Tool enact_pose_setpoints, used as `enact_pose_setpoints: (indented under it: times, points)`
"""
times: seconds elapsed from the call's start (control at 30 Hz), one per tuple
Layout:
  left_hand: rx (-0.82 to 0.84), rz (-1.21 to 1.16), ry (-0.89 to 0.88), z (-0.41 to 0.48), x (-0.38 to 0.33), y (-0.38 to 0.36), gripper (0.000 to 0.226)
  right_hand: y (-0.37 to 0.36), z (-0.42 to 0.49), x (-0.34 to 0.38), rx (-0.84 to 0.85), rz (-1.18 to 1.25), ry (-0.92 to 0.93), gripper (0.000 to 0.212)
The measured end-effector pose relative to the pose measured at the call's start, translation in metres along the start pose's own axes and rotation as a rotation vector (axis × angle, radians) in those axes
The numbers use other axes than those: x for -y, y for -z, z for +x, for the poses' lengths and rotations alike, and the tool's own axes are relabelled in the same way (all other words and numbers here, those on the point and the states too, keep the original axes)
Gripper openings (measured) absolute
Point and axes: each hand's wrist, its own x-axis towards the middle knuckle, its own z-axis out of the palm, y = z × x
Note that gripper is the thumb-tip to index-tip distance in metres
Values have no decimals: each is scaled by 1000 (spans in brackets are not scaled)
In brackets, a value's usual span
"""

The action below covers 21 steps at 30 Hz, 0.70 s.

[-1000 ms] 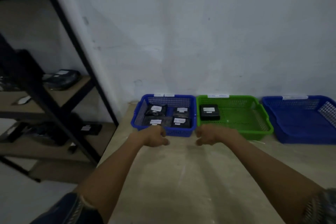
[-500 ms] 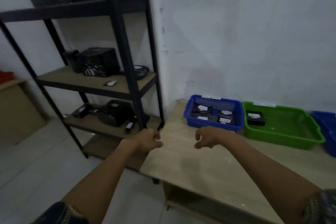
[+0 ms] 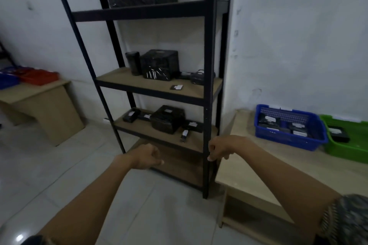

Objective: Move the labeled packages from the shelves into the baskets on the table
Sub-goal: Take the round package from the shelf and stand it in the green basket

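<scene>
While our left hand (image 3: 147,156) and right hand (image 3: 219,148) hang before the black shelves (image 3: 139,83), fingers loosely curled and holding nothing, we see labeled black packages (image 3: 166,119) on the middle and lower boards. On the counter (image 3: 294,155) at right, the blue basket (image 3: 288,141) holds several packages and the green basket (image 3: 346,152) holds one.

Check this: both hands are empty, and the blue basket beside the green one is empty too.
Wrong: the head view shows the blue basket holding several labeled packages. It does sit beside the green basket, and the left hand and right hand hold nothing.
</scene>
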Motion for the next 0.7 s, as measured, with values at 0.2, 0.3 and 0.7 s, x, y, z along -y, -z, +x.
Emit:
enact_pose_setpoints:
  times: [0.2,0.3,0.7]
  points:
    - [-70,-28,-5,52,67,55,25,44,87,71,-88,-117,91,34]
    - [-29,-24,8,78,101,79,30,68,141,100,-45,-73,91,35]
    - [-72,-42,-26,217,246,201,13,166,315,223,-59,-37,176,38]
